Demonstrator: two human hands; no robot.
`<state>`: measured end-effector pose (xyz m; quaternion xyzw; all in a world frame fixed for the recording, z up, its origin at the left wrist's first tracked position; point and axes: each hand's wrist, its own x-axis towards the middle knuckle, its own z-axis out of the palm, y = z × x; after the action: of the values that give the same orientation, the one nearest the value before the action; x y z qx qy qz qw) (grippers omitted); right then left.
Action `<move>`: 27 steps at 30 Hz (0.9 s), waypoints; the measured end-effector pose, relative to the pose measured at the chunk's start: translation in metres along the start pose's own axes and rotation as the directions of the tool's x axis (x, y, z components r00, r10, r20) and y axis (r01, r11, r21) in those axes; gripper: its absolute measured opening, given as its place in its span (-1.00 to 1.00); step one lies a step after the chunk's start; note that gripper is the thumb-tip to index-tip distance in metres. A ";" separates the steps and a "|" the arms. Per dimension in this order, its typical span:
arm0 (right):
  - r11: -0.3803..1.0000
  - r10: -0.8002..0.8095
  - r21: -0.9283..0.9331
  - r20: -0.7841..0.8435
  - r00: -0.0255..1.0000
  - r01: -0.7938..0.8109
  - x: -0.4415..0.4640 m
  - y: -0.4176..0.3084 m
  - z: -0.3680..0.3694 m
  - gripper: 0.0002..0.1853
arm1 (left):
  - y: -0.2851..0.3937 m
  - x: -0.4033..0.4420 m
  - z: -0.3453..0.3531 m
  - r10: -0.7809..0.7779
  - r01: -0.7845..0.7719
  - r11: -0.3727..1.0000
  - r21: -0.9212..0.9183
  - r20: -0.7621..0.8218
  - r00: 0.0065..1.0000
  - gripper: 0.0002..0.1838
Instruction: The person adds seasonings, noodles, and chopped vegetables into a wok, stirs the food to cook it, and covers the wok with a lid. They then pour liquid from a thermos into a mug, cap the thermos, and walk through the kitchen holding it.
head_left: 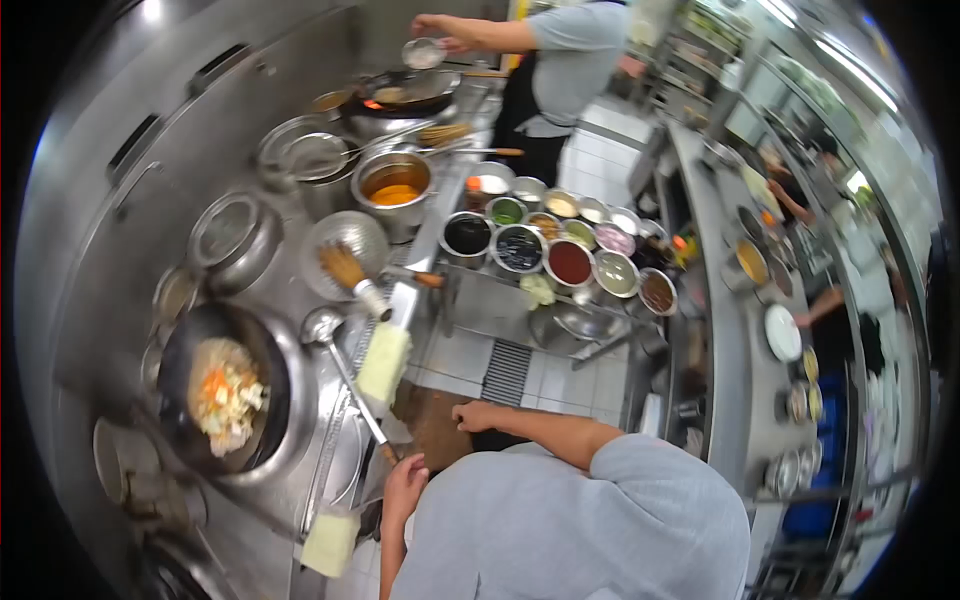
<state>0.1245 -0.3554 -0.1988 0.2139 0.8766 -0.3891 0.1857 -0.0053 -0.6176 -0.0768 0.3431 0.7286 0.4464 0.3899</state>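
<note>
My left hand [405, 485] is at the stove's front edge, beside the wooden handle end of a ladle [347, 378]. Its fingers look loosely stretched; I cannot tell whether they touch the handle. The ladle's bowl rests on the stove top. In front of my body is my right hand [478, 416], fingers curled in; whatever it may hold is hidden. To the left, a wok [178, 385] contains chopped food [228, 400] with white, pale yellow and orange pieces. A bamboo brush [345, 268] lies across a perforated metal bowl [325, 232].
Several metal tubs of sauces and toppings, one with red sauce [570, 262], crowd a stand ahead. A pot of orange liquid [393, 190] stands on the stove. Folded cloths [384, 362] lie along its edge. Another person [575, 60] holds a small bowl [424, 54] over a farther wok.
</note>
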 end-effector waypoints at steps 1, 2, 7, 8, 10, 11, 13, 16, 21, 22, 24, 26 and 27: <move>1.000 0.028 0.014 -0.028 0.999 -0.028 -0.016 0.017 0.001 -0.61 | 0.012 -0.003 0.002 0.017 -0.029 0.995 0.099 0.118 0.993 -0.63; 0.992 0.060 0.120 -0.096 0.994 -0.049 -0.030 0.049 0.004 -0.62 | 0.021 -0.002 0.004 0.020 -0.063 0.979 0.194 0.218 0.976 -0.62; 0.922 0.381 0.243 -0.433 0.817 -0.302 -0.124 0.166 -0.053 -0.68 | 0.048 0.031 0.014 0.094 -0.253 0.895 0.368 0.400 0.912 -0.59; 0.898 0.439 0.324 -0.611 0.659 -0.298 -0.144 0.182 -0.069 -0.72 | 0.067 0.038 0.016 0.134 -0.300 0.852 0.429 0.374 0.918 -0.58; 0.945 0.328 0.306 -0.875 0.355 -0.119 -0.168 0.229 -0.102 -0.77 | 0.096 0.052 0.029 0.143 -0.280 0.855 0.438 0.319 0.937 -0.57; 0.889 0.456 0.443 -0.827 0.328 -0.120 -0.181 0.234 -0.132 -0.77 | 0.106 0.059 0.038 0.158 -0.267 0.860 0.434 0.270 0.950 -0.56; 0.816 0.569 0.569 -0.755 0.327 -0.105 -0.189 0.239 -0.192 -0.78 | 0.118 0.071 0.059 0.136 -0.228 0.876 0.425 0.237 0.962 -0.55; 0.879 0.464 0.472 -0.821 0.333 -0.064 -0.165 0.261 -0.281 -0.78 | 0.126 0.094 0.099 0.057 -0.120 0.920 0.372 0.177 0.983 -0.54; 0.904 0.203 0.357 -0.842 0.500 0.236 -0.040 0.279 -0.393 -0.75 | 0.136 0.109 0.153 -0.098 0.088 0.944 0.317 0.016 0.995 -0.43; 0.945 0.092 0.227 -0.876 0.473 0.237 -0.004 0.285 -0.408 -0.75 | 0.144 0.112 0.156 -0.111 0.107 0.940 0.324 -0.006 0.994 -0.43; 0.967 0.070 0.192 -0.836 0.545 0.170 0.073 0.297 -0.431 -0.78 | 0.158 0.114 0.165 -0.064 0.077 0.891 0.447 -0.044 0.997 -0.39; 0.889 0.218 0.436 -0.668 0.711 0.137 0.122 0.288 -0.454 -0.71 | 0.169 0.111 0.174 -0.089 0.135 0.884 0.447 -0.121 0.989 -0.39; 0.872 0.249 0.480 -0.602 0.759 0.095 0.147 0.286 -0.460 -0.67 | 0.173 0.108 0.178 -0.101 0.170 0.878 0.448 -0.174 0.979 -0.39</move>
<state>0.0767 0.2015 -0.1543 0.4109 0.7504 -0.4888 -0.1708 0.1269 -0.3950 0.0011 0.3403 0.8624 0.2562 0.2735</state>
